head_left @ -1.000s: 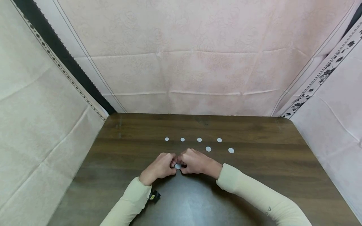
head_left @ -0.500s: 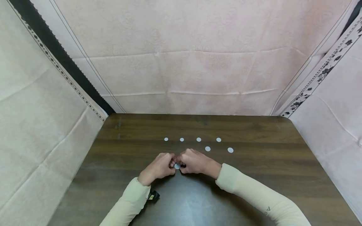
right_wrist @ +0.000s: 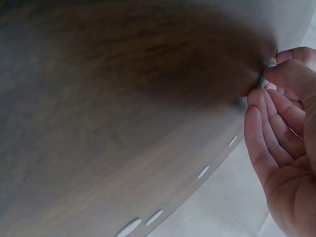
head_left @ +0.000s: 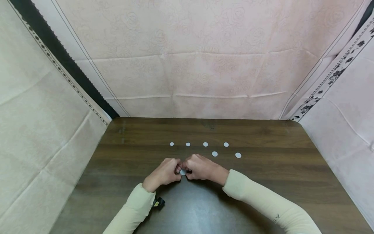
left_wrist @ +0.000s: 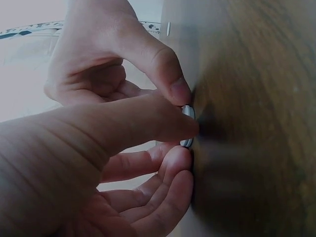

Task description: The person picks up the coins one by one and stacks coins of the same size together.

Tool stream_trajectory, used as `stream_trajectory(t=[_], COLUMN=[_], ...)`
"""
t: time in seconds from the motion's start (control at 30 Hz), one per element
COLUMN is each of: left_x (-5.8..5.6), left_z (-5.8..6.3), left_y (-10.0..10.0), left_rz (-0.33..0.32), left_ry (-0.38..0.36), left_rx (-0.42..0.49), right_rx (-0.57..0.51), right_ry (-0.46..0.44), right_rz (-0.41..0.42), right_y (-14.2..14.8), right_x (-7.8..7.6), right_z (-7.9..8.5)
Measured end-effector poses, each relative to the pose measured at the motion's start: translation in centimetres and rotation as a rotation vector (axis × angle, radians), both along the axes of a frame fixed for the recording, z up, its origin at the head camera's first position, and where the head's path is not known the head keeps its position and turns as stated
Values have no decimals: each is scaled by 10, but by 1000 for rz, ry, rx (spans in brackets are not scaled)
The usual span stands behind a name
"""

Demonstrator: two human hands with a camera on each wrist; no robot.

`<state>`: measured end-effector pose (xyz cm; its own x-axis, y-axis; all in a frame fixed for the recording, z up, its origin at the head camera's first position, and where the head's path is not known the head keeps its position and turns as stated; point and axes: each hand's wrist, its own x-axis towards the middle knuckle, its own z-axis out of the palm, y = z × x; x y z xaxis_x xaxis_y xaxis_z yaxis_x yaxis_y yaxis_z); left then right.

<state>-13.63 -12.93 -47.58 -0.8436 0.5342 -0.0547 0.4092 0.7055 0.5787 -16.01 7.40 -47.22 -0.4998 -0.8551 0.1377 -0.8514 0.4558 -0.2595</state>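
A small round whitish disc (head_left: 183,172) lies flat at the tabletop between my two hands, near the middle of the table. From the left, my left hand (head_left: 163,174) holds its edge with thumb and curled fingers. My right hand (head_left: 203,168) grips it from the opposite side, the knuckles of both hands almost meeting. Seen edge-on in the left wrist view, the disc (left_wrist: 187,111) is thin and partly covered by the left thumb (left_wrist: 163,121). In the right wrist view, fingers hide most of the disc (right_wrist: 262,81).
Several similar white discs lie beyond the hands: a back row starting with one disc (head_left: 171,144), and two nearer ones, including a disc (head_left: 238,155) on the right. The brown wooden table (head_left: 248,133) ends at a pale curtain (head_left: 204,81).
The view shifted very slightly between the first two frames. Both hands keep the same hold on the disc, and the other discs stay put.
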Motion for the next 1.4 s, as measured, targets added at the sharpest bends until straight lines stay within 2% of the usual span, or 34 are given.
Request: stream_trajectory(t=[0.77, 1.0, 1.4], left_x=[3, 3, 3], left_z=[2, 1, 2], left_y=[1, 0, 2], left_rz=[11, 15, 18], left_ry=[-1, -11, 6], left_rx=[-19, -13, -7], right_rx=[-1, -34, -5], right_ry=[-21, -96, -106], right_rz=[-1, 16, -57], right_y=[-1, 2, 26], right_x=[0, -1, -4], right_z=[1, 7, 17])
